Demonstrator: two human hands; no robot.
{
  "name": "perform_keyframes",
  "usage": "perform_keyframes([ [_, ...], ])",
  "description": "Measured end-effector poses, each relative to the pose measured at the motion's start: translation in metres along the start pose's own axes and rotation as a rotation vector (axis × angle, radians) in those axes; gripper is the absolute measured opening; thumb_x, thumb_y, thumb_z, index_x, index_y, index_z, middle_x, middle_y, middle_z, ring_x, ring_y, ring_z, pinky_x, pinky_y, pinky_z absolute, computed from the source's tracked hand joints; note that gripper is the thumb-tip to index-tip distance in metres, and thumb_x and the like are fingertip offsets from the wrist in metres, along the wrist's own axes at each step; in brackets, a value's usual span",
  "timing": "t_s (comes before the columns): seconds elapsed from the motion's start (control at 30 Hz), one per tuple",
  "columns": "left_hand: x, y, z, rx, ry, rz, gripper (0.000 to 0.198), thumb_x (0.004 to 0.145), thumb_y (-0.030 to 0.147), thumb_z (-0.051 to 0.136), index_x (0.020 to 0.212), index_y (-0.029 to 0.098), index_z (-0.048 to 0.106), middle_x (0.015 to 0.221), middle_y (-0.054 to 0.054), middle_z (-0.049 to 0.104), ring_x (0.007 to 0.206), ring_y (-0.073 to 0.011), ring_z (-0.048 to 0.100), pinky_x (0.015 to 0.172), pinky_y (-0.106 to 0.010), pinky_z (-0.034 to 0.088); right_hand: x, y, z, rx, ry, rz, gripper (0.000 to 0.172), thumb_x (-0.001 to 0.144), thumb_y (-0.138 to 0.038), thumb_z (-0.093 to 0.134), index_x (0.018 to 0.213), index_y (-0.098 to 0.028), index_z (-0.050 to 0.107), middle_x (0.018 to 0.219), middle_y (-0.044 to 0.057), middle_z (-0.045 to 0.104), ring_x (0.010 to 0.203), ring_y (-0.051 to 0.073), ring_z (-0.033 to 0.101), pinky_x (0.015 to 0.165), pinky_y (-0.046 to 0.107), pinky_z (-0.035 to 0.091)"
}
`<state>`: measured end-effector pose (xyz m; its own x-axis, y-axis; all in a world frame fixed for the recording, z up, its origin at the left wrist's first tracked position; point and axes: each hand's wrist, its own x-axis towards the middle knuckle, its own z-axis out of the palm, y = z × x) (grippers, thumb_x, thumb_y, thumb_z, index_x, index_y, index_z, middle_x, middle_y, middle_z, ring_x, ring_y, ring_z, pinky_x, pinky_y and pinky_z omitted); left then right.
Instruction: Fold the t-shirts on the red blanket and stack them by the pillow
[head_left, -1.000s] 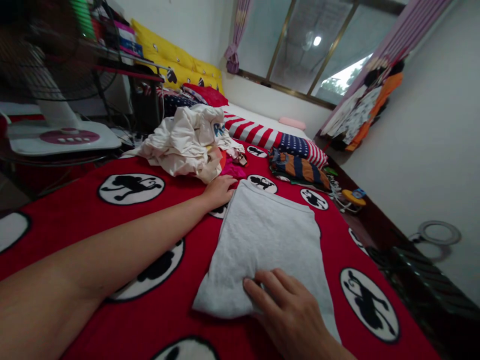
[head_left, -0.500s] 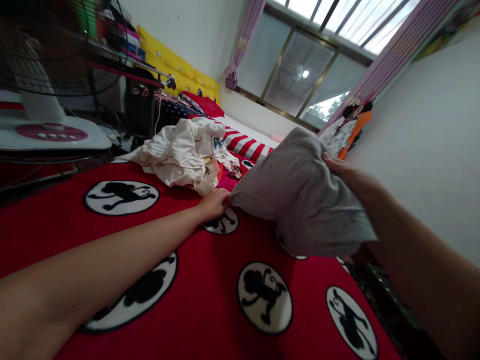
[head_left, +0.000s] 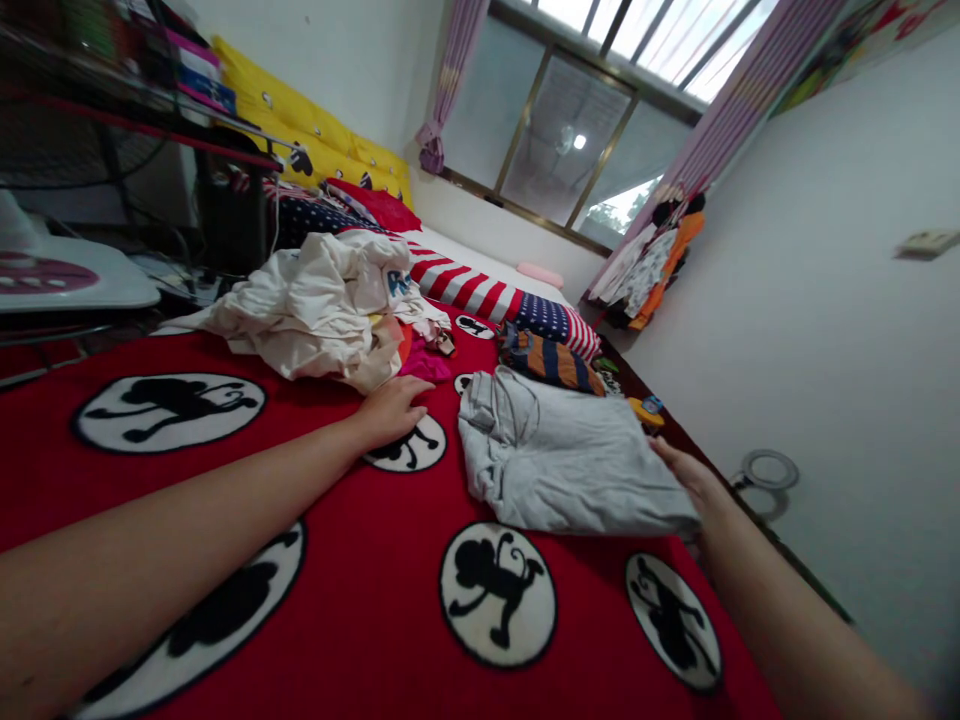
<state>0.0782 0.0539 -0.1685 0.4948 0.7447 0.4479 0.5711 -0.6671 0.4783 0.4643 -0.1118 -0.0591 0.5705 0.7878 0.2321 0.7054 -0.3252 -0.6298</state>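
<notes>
A pair of folded grey drawstring pants (head_left: 570, 455) lies on the red blanket (head_left: 360, 600), its waistband and cord toward the left. My right hand (head_left: 686, 475) grips the far right edge of the pants, with part of its fingers hidden behind the fabric. To the left of the pants, my left hand (head_left: 394, 408) rests on the blanket with its fingers stretched out, holding nothing. Just beyond that hand sits a heap of cream-white clothing (head_left: 315, 310), with a bright pink cloth (head_left: 426, 365) at its near right side.
Behind the pants lies an orange-and-navy striped garment (head_left: 555, 360). A white fan base (head_left: 67, 280) stands at the left beside a cluttered desk (head_left: 187, 140). Clothes (head_left: 656, 265) hang near the window, and a ring-shaped light (head_left: 770, 470) stands by the right wall.
The grey pants have come down from the air and now lie flat on the blanket. My right hand has lowered with them. My left hand's fingers have spread from a curled shape.
</notes>
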Motion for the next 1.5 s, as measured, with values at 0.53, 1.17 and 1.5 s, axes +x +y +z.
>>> perform_keyframes([
  [0.53, -0.015, 0.092, 0.024, -0.086, -0.157, 0.11, 0.03, 0.076, 0.04, 0.066, 0.094, 0.016, 0.069, 0.099, -0.009, 0.067, 0.095, -0.0245, 0.059, 0.085, -0.034, 0.043, -0.038, 0.079, 0.031, -0.294, -0.048, -0.085, 0.064, 0.064, -0.048, 0.067, 0.114, -0.008, 0.062, 0.111, 0.021, 0.066, 0.098, 0.033, 0.063, 0.087, 0.043, 0.047],
  [1.17, -0.009, 0.097, -0.042, 0.085, -0.254, 0.027, 0.024, 0.082, 0.037, 0.057, 0.086, 0.02, 0.073, 0.085, -0.005, 0.07, 0.074, -0.0168, 0.06, 0.066, -0.025, 0.039, -0.085, -0.037, 0.045, -0.012, -0.206, -0.482, 0.015, 0.083, -0.025, 0.057, 0.091, -0.02, 0.069, 0.088, 0.004, 0.067, 0.071, 0.015, 0.06, 0.066, 0.028, 0.045],
  [1.5, -0.058, 0.145, -0.016, -0.154, -0.544, 0.278, 0.014, 0.085, 0.024, 0.059, 0.092, 0.023, 0.071, 0.087, -0.002, 0.066, 0.076, -0.0129, 0.06, 0.065, -0.022, 0.038, -0.094, -0.049, 0.105, 0.322, -0.527, -0.521, 0.004, 0.076, -0.021, 0.071, 0.076, -0.019, 0.068, 0.095, 0.003, 0.056, 0.074, 0.011, 0.053, 0.065, 0.024, 0.043],
])
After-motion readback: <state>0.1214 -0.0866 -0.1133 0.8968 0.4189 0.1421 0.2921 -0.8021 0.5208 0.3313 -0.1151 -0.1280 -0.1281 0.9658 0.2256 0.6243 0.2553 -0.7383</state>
